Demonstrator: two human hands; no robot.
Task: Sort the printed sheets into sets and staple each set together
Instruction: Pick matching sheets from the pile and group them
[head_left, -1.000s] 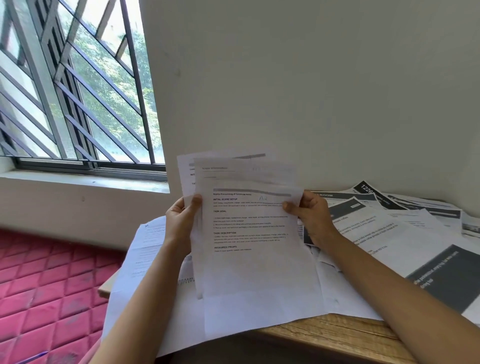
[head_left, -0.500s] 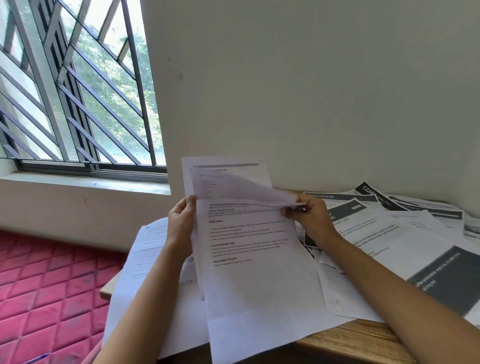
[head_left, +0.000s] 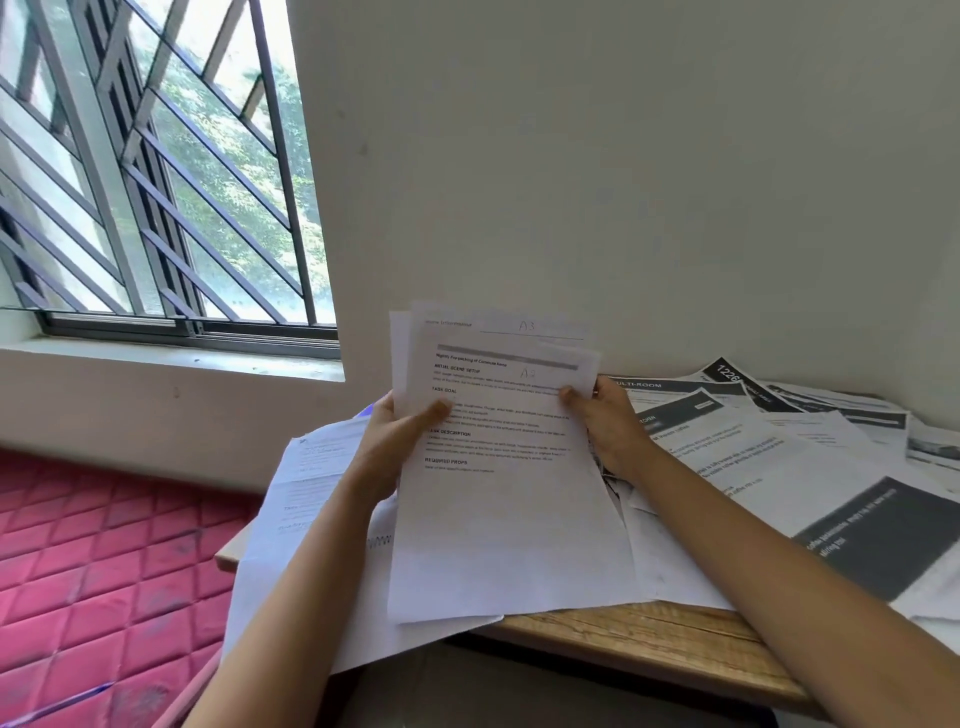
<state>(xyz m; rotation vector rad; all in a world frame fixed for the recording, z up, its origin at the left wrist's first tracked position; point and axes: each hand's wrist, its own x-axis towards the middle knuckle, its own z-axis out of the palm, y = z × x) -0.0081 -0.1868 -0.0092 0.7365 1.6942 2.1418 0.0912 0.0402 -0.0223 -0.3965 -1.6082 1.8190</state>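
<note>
White sheets between fingers, perhaps three.

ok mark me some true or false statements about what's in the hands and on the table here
1. The left hand and the right hand both grip the fanned sheets. True.
2. The front sheet is marked A3 by hand. False: it is marked A2, and the A3 is on the sheet behind it.
3. Loose sheets with dark banners lie on the table to the person's right. True.
4. The window is on the person's right. False: it is on the left.
</note>
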